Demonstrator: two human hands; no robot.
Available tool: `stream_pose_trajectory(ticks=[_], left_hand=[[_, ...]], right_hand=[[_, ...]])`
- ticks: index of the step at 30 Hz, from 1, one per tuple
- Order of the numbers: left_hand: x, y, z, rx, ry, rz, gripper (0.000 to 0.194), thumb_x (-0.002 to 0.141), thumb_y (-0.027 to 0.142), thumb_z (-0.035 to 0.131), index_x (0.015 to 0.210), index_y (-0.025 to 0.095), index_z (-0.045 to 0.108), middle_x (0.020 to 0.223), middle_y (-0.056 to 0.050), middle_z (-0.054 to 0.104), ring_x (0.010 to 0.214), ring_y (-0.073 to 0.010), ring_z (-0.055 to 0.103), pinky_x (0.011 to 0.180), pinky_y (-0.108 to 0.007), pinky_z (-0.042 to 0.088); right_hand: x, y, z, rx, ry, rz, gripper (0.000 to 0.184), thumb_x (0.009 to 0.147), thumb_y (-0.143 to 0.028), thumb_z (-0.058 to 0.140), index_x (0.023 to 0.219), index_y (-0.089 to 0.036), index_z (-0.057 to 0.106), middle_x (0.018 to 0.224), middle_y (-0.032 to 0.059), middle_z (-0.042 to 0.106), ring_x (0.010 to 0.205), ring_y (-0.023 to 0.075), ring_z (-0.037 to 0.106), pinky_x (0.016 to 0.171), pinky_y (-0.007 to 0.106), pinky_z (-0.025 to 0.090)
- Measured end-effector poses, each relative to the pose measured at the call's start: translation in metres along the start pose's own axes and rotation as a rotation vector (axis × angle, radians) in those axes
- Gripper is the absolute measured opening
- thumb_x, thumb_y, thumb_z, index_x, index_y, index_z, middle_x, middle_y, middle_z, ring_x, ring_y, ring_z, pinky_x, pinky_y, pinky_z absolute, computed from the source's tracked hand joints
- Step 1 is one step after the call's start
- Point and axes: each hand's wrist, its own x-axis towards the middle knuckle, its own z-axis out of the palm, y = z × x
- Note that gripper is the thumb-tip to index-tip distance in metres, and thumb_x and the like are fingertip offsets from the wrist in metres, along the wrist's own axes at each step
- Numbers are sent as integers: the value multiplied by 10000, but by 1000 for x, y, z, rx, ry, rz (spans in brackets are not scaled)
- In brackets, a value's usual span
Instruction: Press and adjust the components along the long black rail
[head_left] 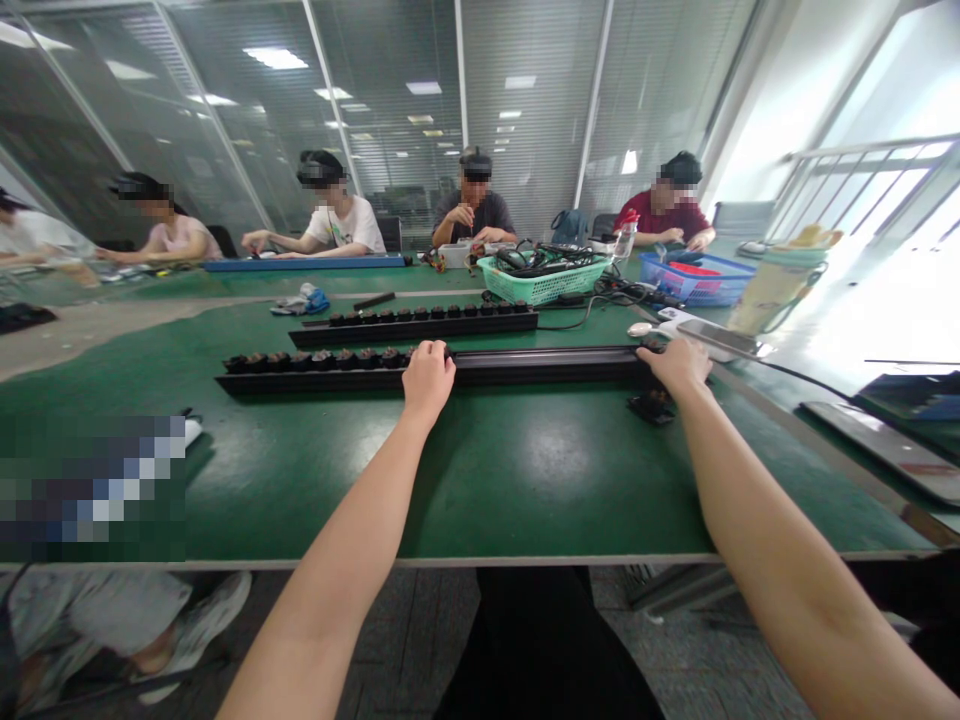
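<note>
A long black rail (547,368) lies across the green table mat (540,470), with a row of several round black fittings along its left part. My left hand (428,380) sits on top of the rail, fingers curled over it beside the last fitting. My right hand (675,365) grips the rail's right end. Just below that end lies a small black part (651,407). Behind them, a second, similar rail (412,325) lies parallel, also carrying a row of fittings.
Across the table, a green basket (541,280) holds cables, and a blue basket (697,280) stands to its right. A phone (720,338) lies at the right. Several co-workers sit at the far side, working with their hands. A blurred patch covers the lower left.
</note>
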Motion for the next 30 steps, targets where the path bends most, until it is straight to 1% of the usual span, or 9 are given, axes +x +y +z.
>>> stream_pose_trajectory(ticks=[4,10,15,21,30], left_hand=[[0,1,-1,0,-5,-4,274,1012,258,487,1243,217,630,1303,-110,636,1198,-258,618,868,-344,569],[0,1,-1,-6,1,-6,268,1007,254,491,1233,224,632,1293,-106,641,1214,-258,613,882,-343,569],[0,0,0,-2,8,-3,280,1005,258,491,1248,222,627,1307,-108,638,1212,-260,614,878,-349,572],[0,0,0,1,6,-3,277,1010,264,484,1243,224,628,1309,-104,636,1207,-255,614,882,-338,569],[0,1,-3,-6,-19,-18,295,1013,268,472,1259,231,630,1325,-114,627,1227,-259,605,899,-351,570]], right_hand=[[0,0,-1,-9,-19,3,560,892,-521,666,1195,-53,718,1254,286,621,1181,395,588,1005,522,447],[-2,-4,-2,-39,-23,-27,535,919,-457,644,1222,-21,705,1317,308,611,1240,406,564,1042,520,425],[-2,-4,-1,-45,-10,-33,500,927,-452,638,1212,-48,713,1328,289,617,1253,406,562,1051,533,427],[0,-1,-1,-46,-8,-17,500,940,-444,644,1238,-48,703,1327,291,615,1282,406,556,1067,527,428],[-2,-3,-5,-38,-15,14,486,933,-432,631,1223,-49,704,1302,296,610,1236,407,552,1040,534,418]])
